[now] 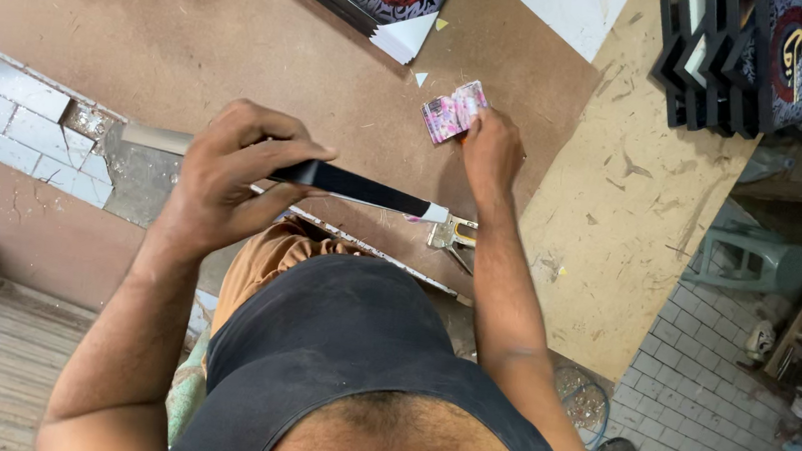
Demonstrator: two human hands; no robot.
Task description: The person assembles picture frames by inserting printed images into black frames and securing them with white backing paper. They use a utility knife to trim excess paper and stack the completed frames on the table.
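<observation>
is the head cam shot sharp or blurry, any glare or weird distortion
Head view: mostly sharp, soft daylight, no hard glare. The left hand gripping the black strip looms large and slightly soft from closeness. The right hand by the pink packet is crisp. Wide-angle lens tilts the brown board's edges.

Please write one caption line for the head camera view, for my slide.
Left hand grips a long black frame strip above the brown board worktop; right hand touches a small pink patterned packet.

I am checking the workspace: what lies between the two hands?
In the head view, the black frame strip spans from the left hand toward the right hand; bare brown board lies beneath.
</observation>
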